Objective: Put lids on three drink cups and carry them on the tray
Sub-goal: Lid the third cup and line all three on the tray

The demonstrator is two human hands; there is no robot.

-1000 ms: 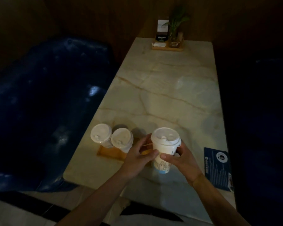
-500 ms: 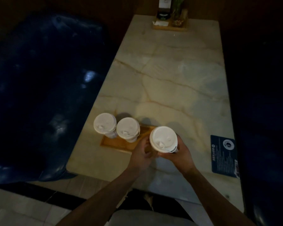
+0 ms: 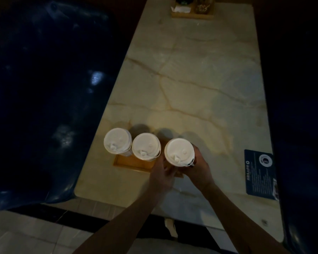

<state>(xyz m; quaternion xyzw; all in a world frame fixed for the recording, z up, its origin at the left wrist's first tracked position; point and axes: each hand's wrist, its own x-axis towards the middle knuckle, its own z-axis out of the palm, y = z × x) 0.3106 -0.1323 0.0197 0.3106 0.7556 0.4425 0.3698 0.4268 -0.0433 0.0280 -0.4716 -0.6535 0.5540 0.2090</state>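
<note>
1. The right hand point(image 3: 197, 168) is wrapped around the right side of the third cup point(image 3: 179, 152), fingers curled onto its wall below the white lid, thumb on the near side.
2. The left hand point(image 3: 162, 174) reaches to the same cup from the left; its fingers lie against the cup's lower wall, loosely curled. The lid hides the fingertips, so how firmly it grips cannot be told.
3. That third cup stands upright at the right end of the wooden tray point(image 3: 130, 163); whether its base rests on the tray cannot be told, since the hands and lid cover it.
4. The middle cup point(image 3: 146, 147) and the left cup point(image 3: 117, 140) stand upright on the tray, just beside each other, their lids nearly touching. A small gap separates the middle cup from the third.
5. All three cups wear white lids with a small sip tab turned toward the near side.
6. The tray sits near the front left corner of the pale, veined marble bench point(image 3: 200, 85).
7. A dark blue printed card point(image 3: 259, 173) lies flat at the bench's right edge, apart from the cups.
8. At the far end a small wooden holder point(image 3: 192, 11) carries dim items too dark to name.
9. A dark blue cushioned seat point(image 3: 44, 88) runs along the bench's left side.
</note>
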